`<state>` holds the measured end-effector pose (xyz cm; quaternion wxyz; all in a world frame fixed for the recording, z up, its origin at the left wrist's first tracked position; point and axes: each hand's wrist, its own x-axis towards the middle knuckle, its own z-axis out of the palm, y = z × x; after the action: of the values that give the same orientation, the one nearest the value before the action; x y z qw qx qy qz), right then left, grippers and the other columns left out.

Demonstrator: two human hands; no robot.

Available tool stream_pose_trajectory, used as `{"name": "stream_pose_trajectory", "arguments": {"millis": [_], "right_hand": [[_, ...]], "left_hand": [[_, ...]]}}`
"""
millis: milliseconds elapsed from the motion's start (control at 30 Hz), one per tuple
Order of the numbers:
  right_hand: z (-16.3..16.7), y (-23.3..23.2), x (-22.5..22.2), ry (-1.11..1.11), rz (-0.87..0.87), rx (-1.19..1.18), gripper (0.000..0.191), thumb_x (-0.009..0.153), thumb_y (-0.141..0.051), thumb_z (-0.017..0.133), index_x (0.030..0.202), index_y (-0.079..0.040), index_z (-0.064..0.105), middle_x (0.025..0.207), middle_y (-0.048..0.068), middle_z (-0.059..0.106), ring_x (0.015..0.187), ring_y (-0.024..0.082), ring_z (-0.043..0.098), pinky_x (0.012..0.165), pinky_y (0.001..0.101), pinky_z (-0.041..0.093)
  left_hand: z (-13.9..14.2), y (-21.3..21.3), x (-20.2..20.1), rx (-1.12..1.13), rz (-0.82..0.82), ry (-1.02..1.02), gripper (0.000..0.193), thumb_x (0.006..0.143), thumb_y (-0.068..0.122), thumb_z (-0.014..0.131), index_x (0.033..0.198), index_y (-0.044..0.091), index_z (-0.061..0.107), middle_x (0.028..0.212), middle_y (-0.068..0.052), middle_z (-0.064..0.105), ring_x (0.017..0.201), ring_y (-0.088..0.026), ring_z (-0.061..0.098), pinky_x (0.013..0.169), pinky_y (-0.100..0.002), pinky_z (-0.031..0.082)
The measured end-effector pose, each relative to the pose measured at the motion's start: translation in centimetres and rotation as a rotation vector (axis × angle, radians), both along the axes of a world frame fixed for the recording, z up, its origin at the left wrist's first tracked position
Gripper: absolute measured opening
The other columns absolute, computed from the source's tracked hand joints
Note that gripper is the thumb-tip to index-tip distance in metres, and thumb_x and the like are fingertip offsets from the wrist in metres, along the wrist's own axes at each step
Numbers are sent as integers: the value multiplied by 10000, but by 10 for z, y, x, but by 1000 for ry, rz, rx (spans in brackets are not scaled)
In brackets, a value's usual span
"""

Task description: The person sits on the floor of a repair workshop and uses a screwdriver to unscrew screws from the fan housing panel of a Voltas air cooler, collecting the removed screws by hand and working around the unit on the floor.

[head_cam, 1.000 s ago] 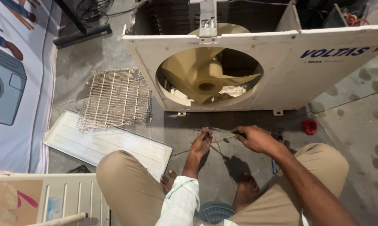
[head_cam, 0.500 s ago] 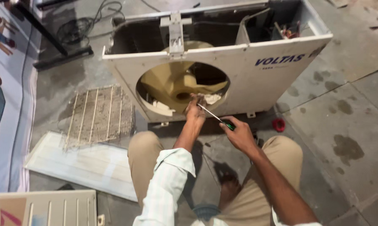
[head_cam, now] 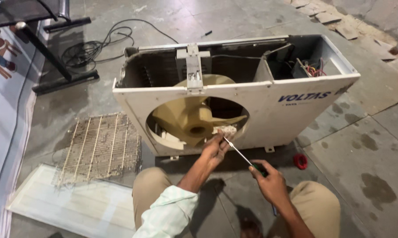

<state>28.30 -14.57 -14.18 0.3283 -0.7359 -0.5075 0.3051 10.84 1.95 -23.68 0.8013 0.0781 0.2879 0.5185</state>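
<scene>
Both hands (head_cam: 214,147) hide the screwdriver (head_cam: 238,152) tip and handle.

Down at the bottom of the head view, the left arm wears a pale mint-green shirt sleeve (head_cam: 170,213) with fine lighter stripes, bunched in soft folds and rolled back around the elbow so the forearm is bare up to the left hand (head_cam: 213,150). The right arm is bare all along what shows of it, no sleeve, watch or ring to be seen on the right hand (head_cam: 269,180). Both legs are in plain khaki trousers (head_cam: 316,205), smooth tan cloth drawn over the knees, and no gloves on either hand.
</scene>
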Motion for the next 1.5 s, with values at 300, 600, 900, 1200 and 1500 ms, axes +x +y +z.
{"name": "stream_pose_trajectory", "arguments": {"millis": [300, 600, 900, 1200, 1500], "right_hand": [[-15, 17, 3, 261, -21, -61, 328, 902, -265, 752, 1204, -140, 780, 736, 89, 698, 638, 182, 538, 603, 360, 440], [-19, 8, 7, 273, 38, -2, 316, 901, -235, 742, 1182, -92, 759, 738, 53, 698, 698, 121, 610, 627, 280, 469], [-21, -2, 21, 363, -3, 48, 305, 911, -189, 732, 1200, -96, 757, 731, 35, 668, 669, 87, 562, 583, 257, 434], [-14, -9, 28, 540, 16, 29, 322, 924, -166, 695, 1239, -112, 730, 752, 17, 638, 531, 56, 418, 440, 239, 309], [-23, -6, 32, 449, 6, -17, 323, 913, -181, 719, 1223, -97, 750, 743, 45, 665, 551, 84, 431, 469, 268, 332]], "left_hand": [[5, 2, -9, 72, -96, 5, 510, 960, 325, 667, 1319, -24, 570, 1335, -142, 667, 1269, -284, 648, 1087, -405, 529], [9, -12, -11, 76, -36, 46, 533, 955, 338, 667, 1295, -56, 554, 1321, -202, 661, 1254, -349, 650, 1069, -452, 540], [39, -23, -1, 109, -111, 50, 476, 988, 351, 613, 1285, -21, 586, 1294, -144, 696, 1246, -297, 658, 1064, -418, 531], [72, -43, 8, 153, -22, 61, 392, 996, 386, 653, 1182, 41, 653, 1152, -83, 720, 1135, -233, 690, 992, -375, 547], [67, -43, -4, 162, -75, 120, 471, 966, 412, 659, 1213, 13, 630, 1193, -94, 720, 1153, -236, 697, 1011, -380, 548]]}}
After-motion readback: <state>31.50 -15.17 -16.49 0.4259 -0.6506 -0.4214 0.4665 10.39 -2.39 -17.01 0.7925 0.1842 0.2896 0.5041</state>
